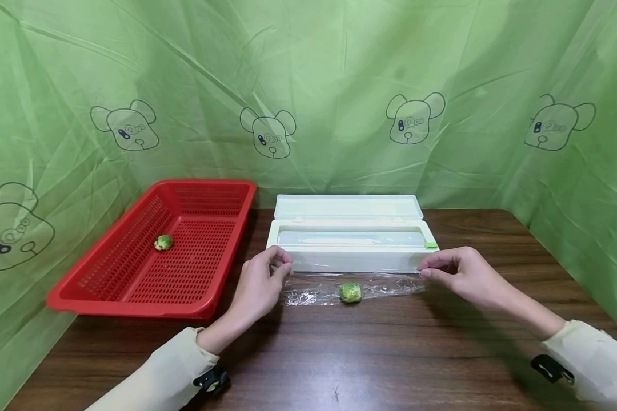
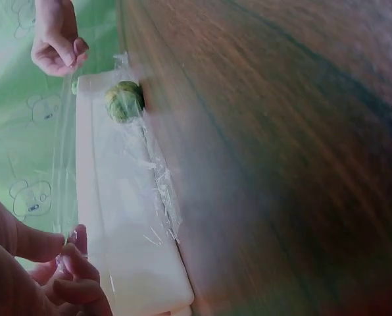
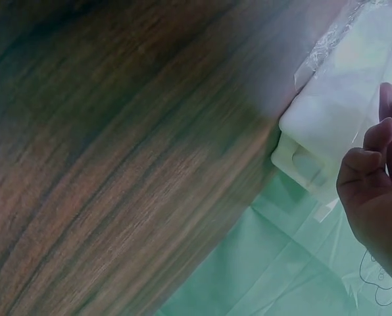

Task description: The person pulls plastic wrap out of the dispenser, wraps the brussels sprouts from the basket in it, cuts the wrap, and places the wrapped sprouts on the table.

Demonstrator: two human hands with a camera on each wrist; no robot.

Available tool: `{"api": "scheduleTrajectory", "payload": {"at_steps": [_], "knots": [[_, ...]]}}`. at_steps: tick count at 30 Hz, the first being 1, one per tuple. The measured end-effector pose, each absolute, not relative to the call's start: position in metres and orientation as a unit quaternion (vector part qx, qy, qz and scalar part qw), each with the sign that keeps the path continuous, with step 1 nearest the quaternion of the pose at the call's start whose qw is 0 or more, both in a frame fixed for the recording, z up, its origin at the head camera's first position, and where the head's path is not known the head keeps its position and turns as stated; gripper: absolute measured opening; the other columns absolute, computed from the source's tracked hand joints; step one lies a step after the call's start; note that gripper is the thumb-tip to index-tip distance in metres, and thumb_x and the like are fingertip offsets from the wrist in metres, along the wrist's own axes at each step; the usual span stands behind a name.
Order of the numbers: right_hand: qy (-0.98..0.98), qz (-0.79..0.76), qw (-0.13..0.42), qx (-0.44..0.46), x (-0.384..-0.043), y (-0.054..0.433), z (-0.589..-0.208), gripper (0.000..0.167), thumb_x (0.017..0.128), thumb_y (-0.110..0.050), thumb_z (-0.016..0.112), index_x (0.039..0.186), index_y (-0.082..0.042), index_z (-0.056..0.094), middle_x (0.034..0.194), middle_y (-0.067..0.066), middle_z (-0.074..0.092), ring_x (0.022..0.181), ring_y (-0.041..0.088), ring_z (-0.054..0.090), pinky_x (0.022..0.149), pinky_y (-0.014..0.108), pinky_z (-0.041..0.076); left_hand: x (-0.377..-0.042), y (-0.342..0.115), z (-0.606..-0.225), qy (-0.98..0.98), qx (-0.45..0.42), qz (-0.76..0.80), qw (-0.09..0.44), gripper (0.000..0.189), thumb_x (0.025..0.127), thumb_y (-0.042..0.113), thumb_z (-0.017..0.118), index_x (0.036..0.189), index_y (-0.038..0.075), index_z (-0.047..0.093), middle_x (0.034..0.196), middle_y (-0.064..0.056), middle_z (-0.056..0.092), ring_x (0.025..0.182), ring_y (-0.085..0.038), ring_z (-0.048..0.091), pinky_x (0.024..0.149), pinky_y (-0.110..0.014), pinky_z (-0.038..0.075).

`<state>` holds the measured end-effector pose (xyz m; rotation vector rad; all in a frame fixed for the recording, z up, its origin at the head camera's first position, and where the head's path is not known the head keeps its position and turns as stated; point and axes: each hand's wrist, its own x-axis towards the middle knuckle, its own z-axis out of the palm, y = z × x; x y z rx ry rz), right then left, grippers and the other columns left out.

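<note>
In the head view, a Brussels sprout (image 1: 350, 292) sits on a crumpled strip of clear cling film (image 1: 308, 295) in front of a white cling film dispenser (image 1: 357, 261). My left hand (image 1: 259, 281) pinches the film's left end between thumb and fingers at the dispenser's front left corner. At the front right corner, the other end is pinched by my right hand (image 1: 465, 275). Film stretches between both hands in the left wrist view, level with the dispenser's top and apart from the sprout (image 2: 124, 102). The dispenser's lid (image 1: 347, 206) stands open, showing the roll (image 1: 349, 238) inside.
A red perforated basket (image 1: 128, 309) stands at the left, holding another Brussels sprout (image 1: 163, 242). A green slider (image 1: 431, 245) sits at the dispenser's right end. Behind the wooden table (image 1: 334, 365) hangs a green curtain (image 1: 334, 68) with printed bear heads.
</note>
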<state>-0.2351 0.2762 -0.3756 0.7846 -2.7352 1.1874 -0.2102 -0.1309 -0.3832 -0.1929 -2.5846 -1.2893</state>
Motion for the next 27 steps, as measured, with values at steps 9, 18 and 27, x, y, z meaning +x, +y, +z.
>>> {"api": "scheduleTrajectory", "payload": {"at_steps": [9,18,27], "knots": [[-0.883,0.391,0.011,0.259,-0.236,0.278,-0.376,0.006,0.096,-0.006,0.076,0.098,-0.011,0.079,0.083,0.001,0.076,0.075,0.02,0.069,0.065,0.027,0.052,-0.204,-0.129,-0.381,-0.907,-0.103,-0.398,0.087,0.016,0.097,-0.003,0.067,0.098,0.013,0.064,0.082,-0.002,0.072,0.064,-0.014,0.057,0.062,-0.036,0.046],[-0.872,0.413,-0.01,0.262,-0.235,0.277,-0.38,0.008,0.096,-0.003,0.074,0.097,-0.009,0.078,0.081,0.001,0.075,0.071,0.021,0.07,0.062,0.029,0.054,-0.198,-0.126,-0.382,-0.919,-0.13,-0.363,0.079,0.027,0.095,-0.008,0.064,0.088,0.016,0.075,0.084,0.001,0.072,0.069,-0.012,0.055,0.06,-0.033,0.045],[-0.851,0.455,-0.052,0.258,-0.237,0.277,-0.383,0.007,0.097,0.0,0.072,0.103,0.004,0.074,0.083,0.012,0.074,0.067,0.028,0.072,0.062,0.039,0.061,-0.196,-0.122,-0.383,-0.925,-0.122,-0.354,0.06,0.017,0.097,0.004,0.066,0.094,0.015,0.078,0.072,0.006,0.06,0.063,-0.013,0.049,0.058,-0.035,0.042]]}}
